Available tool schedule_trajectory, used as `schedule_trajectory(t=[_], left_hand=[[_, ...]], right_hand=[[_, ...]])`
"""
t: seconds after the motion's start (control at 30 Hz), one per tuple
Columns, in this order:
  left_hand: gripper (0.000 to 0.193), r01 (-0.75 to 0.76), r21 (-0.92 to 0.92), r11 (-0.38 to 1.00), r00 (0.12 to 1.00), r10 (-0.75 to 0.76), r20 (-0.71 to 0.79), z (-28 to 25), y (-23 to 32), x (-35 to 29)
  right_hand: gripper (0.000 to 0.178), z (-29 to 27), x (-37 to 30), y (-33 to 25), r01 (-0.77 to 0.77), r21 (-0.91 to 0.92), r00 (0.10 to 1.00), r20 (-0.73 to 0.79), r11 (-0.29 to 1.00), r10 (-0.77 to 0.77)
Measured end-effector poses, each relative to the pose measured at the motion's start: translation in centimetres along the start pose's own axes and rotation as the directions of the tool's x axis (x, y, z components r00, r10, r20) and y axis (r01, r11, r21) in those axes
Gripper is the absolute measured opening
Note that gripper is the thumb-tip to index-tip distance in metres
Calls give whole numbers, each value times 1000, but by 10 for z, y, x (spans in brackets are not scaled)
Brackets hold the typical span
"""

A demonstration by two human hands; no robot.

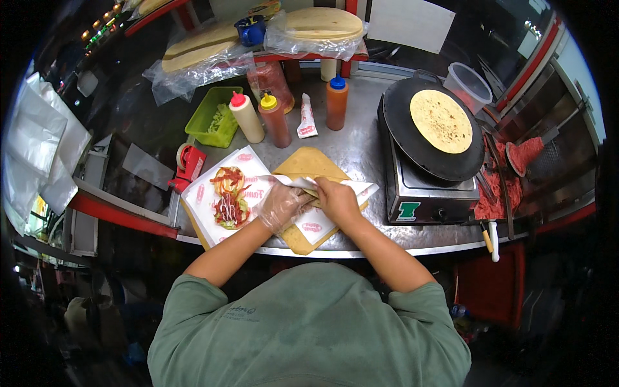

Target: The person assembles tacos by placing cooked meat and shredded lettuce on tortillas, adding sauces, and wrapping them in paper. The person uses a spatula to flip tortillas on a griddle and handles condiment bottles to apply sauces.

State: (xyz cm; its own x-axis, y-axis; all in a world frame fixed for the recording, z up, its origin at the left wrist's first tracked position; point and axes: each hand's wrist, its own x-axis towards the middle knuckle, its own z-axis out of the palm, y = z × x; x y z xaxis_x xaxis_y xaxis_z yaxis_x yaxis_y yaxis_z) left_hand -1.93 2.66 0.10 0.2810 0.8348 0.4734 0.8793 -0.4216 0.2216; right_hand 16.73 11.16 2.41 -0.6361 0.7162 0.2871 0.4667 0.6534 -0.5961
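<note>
My left hand, in a clear plastic glove, and my bare right hand meet over a wooden board. Both are closed on a sheet of printed white wrapping paper, folded over something of which only a small tan edge shows between my fingers. My left fingertips are partly hidden by the fold. Left of my gloved hand, more printed sheets carry a line of filling: shredded greens, reddish strips and white sauce. A finished paper-wrapped roll stands farther back on the steel counter.
On the right, a flatbread lies on a round black griddle over a gas stove. Behind my hands stand sauce bottles and a green tub. A red tape dispenser sits left; stacked flatbreads rest on a shelf.
</note>
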Motion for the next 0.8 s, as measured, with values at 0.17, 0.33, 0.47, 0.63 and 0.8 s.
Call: schedule_trajectory(t=[0.17, 0.33, 0.47, 0.63, 0.8], left_hand=[[33, 6, 132, 991, 999, -12, 40, -5, -5, 4], [46, -288, -70, 955, 922, 296, 247, -5, -40, 47], [47, -84, -157, 984, 873, 149, 465, 8, -32, 36], [55, 61, -108, 992, 941, -21, 337, 31, 4, -13], [57, 33, -84, 996, 952, -6, 305, 32, 0, -5]], right_hand=[[25, 2, 25, 25, -209, 90, 978, 36, 974, 207], [62, -27, 101, 29, -385, -243, 914, 35, 890, 405], [60, -5, 99, 57, -300, -387, 952, -58, 872, 302], [21, -5, 8, 38, 237, 53, 946, -240, 970, -218], [22, 0, -84, -1, 407, -58, 913, 52, 911, -405]])
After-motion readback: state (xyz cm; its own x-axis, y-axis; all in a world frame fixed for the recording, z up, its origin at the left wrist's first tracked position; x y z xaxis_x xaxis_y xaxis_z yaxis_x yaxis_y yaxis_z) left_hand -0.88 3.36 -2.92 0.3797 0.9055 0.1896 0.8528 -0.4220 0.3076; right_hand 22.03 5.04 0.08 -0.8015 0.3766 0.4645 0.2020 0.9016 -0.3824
